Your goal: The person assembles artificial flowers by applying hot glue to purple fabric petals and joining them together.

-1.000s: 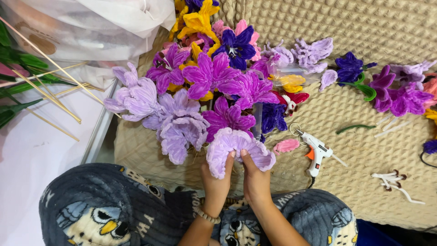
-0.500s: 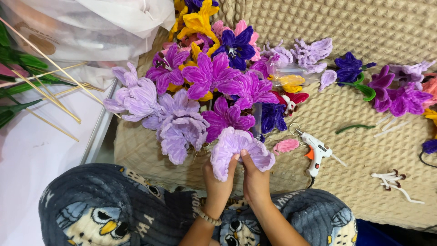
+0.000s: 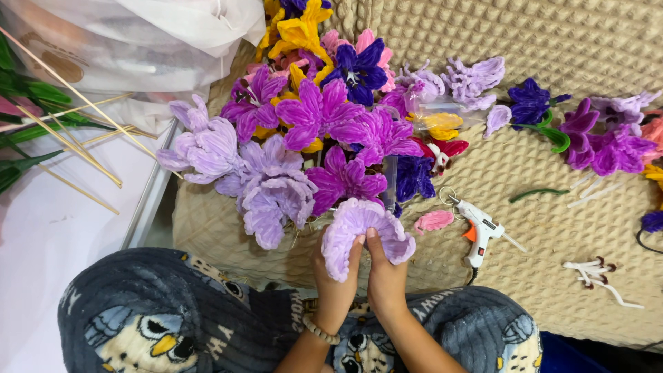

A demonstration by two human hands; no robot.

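Both hands hold a lilac pipe-cleaner flower (image 3: 359,228) just above my lap. My left hand (image 3: 335,287) grips its lower left petal, and my right hand (image 3: 385,276) pinches its middle and right petals from below. Right behind it lies a heap of finished fuzzy flowers (image 3: 311,131) in purple, lilac, yellow, pink and dark blue. A loose pink petal (image 3: 434,221) lies just right of the held flower.
A white and orange glue gun (image 3: 480,233) rests on the beige knitted mat (image 3: 552,41) to the right. More purple flowers (image 3: 608,141) and white pipe-cleaner bits (image 3: 597,273) lie farther right. Thin wooden sticks (image 3: 65,138) and green leaves (image 3: 27,93) sit at left, a plastic bag (image 3: 138,41) above.
My hands have shifted only slightly on the lilac flower; its petals are spread a little differently. Nothing else has moved.
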